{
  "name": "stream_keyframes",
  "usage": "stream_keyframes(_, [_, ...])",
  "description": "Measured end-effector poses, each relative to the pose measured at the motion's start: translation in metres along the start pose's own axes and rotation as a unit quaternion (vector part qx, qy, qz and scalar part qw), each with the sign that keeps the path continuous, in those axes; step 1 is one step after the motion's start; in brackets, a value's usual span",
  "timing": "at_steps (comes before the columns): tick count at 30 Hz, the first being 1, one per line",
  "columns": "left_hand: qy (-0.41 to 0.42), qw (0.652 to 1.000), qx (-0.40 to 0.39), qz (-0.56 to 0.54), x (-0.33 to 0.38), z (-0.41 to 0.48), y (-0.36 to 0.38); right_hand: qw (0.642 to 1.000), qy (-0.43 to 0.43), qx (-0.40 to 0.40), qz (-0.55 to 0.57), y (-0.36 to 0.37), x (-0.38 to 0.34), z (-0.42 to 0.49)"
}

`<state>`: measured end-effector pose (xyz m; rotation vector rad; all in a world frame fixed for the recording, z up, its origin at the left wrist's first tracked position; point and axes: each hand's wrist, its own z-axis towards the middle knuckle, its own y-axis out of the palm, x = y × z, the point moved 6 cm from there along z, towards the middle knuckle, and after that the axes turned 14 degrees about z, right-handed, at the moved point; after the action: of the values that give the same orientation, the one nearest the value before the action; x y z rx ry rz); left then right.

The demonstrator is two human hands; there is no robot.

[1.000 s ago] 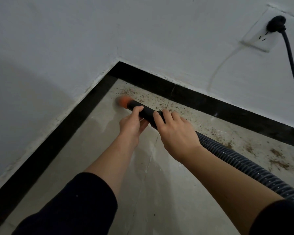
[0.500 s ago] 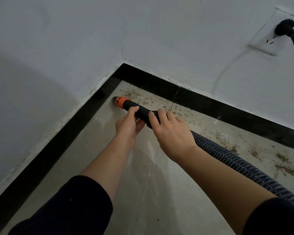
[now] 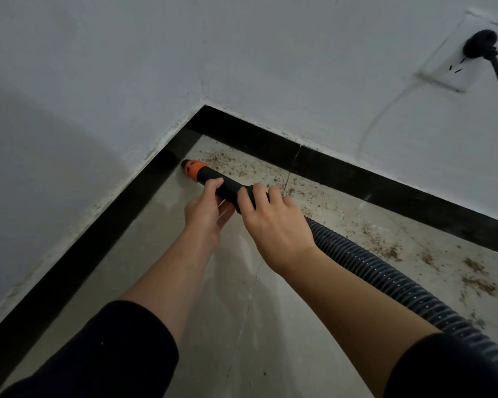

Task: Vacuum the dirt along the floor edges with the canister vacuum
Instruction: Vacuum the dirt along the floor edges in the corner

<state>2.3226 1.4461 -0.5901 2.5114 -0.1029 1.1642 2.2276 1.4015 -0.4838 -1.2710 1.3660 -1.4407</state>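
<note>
A black vacuum nozzle [image 3: 230, 186] with an orange tip [image 3: 192, 168] lies low over the floor, its tip close to the left black baseboard [image 3: 104, 225] near the room corner. My left hand [image 3: 206, 209] grips the nozzle from below, behind the orange tip. My right hand [image 3: 273, 222] grips it from above, further back, where the ribbed grey hose [image 3: 385, 278] begins. Brown dirt specks [image 3: 242, 165] lie along the back baseboard [image 3: 385, 191], with thicker patches of dirt [image 3: 475, 274] at the right. The canister is out of view.
Two white walls meet at the corner [image 3: 204, 101]. A white wall socket [image 3: 457, 67] at the upper right holds a black plug [image 3: 479, 47], whose cord hangs down the right edge. The floor is pale tile with a grout line [image 3: 250, 297].
The nozzle tip has slid left, from the dirt near the corner to the left baseboard. Both hands moved with it and kept their grip.
</note>
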Motion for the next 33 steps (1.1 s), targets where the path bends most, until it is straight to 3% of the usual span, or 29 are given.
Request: stream_keyframes(33, [-0.012, 0.998, -0.056, 0.001, -0.027, -0.018, 0.041, 0.998, 0.054, -0.031, -0.004, 0.008, 0.034, -0.035])
